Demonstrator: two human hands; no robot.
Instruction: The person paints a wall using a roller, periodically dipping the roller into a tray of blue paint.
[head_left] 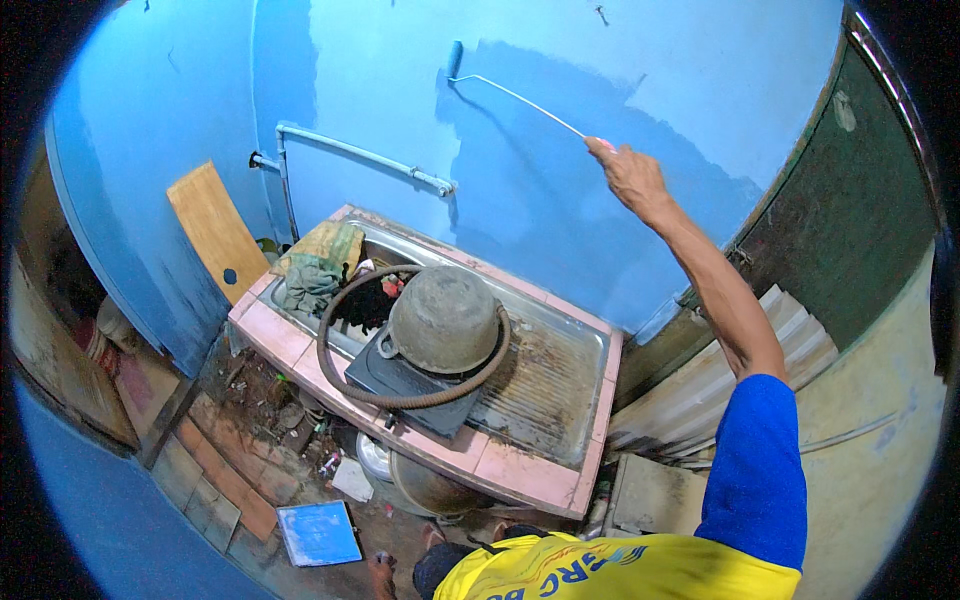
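1. Your right hand point(630, 175) is stretched up and away from you, closed around the end of the paint roller's handle point(603, 143), at the upper middle of the view.
2. From that hand the thin metal rod point(520, 99) of the paint roller runs up and to the left, so the roller head point(455, 59) sits well apart from your hand, up and to its left, against the blue wall point(380, 70).
3. The roller head lies at the upper left corner of a darker blue patch point(560, 210) on the wall; lighter blue lies to the left of it.
4. Your left hand is out of view.
5. Below your arm stands a bench with a pink tiled rim point(520, 475) and a metal sink point(550, 370) set into it.
6. An upturned metal pot point(443, 320) rests on a dark tray point(400, 385) over the sink, ringed by a loop of brown hose point(420, 400).
7. A pale pipe point(360, 152) runs along the wall above the sink, and a wooden board point(215, 232) leans at the left.
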